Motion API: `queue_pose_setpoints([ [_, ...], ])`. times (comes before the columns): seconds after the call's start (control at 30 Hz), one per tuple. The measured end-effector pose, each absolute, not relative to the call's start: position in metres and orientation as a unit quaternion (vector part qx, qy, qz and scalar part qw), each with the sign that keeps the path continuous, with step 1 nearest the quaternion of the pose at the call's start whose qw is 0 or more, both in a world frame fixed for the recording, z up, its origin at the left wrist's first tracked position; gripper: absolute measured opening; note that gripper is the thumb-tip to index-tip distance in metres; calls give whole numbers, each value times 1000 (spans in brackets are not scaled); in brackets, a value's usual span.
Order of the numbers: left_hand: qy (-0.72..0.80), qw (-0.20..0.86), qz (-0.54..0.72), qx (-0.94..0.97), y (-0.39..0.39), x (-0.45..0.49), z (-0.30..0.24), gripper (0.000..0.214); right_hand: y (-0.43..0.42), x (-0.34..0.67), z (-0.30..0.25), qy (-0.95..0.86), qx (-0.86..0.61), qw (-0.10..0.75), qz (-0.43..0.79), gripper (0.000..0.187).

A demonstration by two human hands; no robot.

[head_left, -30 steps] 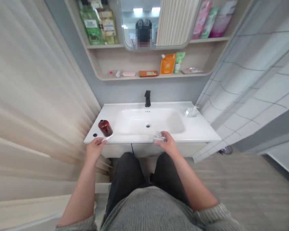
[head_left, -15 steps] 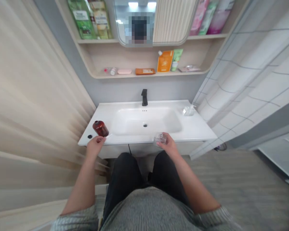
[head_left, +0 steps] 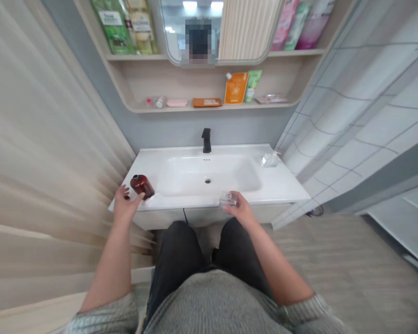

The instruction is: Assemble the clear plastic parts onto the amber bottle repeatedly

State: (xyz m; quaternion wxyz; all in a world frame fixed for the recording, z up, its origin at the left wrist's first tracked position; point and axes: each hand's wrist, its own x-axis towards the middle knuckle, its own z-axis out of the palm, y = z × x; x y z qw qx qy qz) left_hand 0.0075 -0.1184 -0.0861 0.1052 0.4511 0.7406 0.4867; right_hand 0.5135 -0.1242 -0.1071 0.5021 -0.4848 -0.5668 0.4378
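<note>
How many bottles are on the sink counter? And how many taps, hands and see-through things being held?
Bottles on the counter: 2 (brown bottle, clear pump bottle)
Taps: 1 (black faucet)
Hands: 2 (left hand, right hand)
See-through things held: 1 (clear container)
Total: 6

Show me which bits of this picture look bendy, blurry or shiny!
In the head view, the dark lines on the white tiled wall look bent and the curtain looks smeary; in that same head view, bright lights shine in the mirror, with a blocky patch below them; in the head view too, the clear container in the right hand looks too fuzzy for fine details.
</note>
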Motion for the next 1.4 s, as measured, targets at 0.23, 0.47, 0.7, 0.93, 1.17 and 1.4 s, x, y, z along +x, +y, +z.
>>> queue_pose_setpoints([
  [0.23,774,148,408,462,-86,10,-73,74,-124,511,-112,-563,-485,522,419,75],
  [0.47,796,14,457,396,-87,27,-49,72,-108,521,-112,-582,-479,515,408,78],
  [0.7,739,0,458,493,-65,87,3,76,-43,524,-97,-631,-468,490,376,78],
  [0.93,624,158,454,616,-20,174,-1,66,24,507,-99,-603,-500,479,396,79],
  [1.17,572,225,459,642,3,245,-63,73,29,507,-126,-585,-546,461,383,73],
  [1.4,571,172,418,685,10,256,-101,72,29,507,-130,-605,-525,456,389,75],
])
